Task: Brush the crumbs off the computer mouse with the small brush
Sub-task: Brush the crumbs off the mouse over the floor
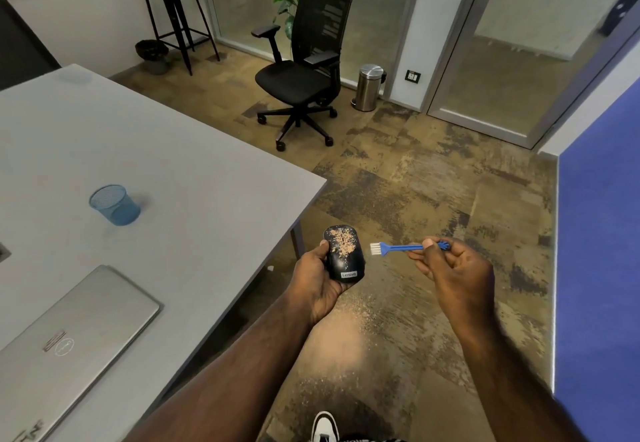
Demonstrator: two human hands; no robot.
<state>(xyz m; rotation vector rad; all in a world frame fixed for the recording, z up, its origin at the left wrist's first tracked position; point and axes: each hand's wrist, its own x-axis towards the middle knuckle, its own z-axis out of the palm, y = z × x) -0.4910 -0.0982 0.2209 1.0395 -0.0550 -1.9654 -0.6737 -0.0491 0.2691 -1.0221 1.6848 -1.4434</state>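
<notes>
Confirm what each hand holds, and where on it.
Left hand cradles the black mouse by its sides and underside. Right hand pinches the blue brush at the handle's tail end.

Crumb-dusted black mouse [344, 253], small blue white-bristled brush [398, 247] just beside it.

open air between brush [398, 248] and mouse [344, 253] | table edge [304, 209] left of mouse

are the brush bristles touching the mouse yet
Apart. The head view shows floor between the white bristles of the small blue brush and the right edge of the crumb-covered black mouse.
</notes>
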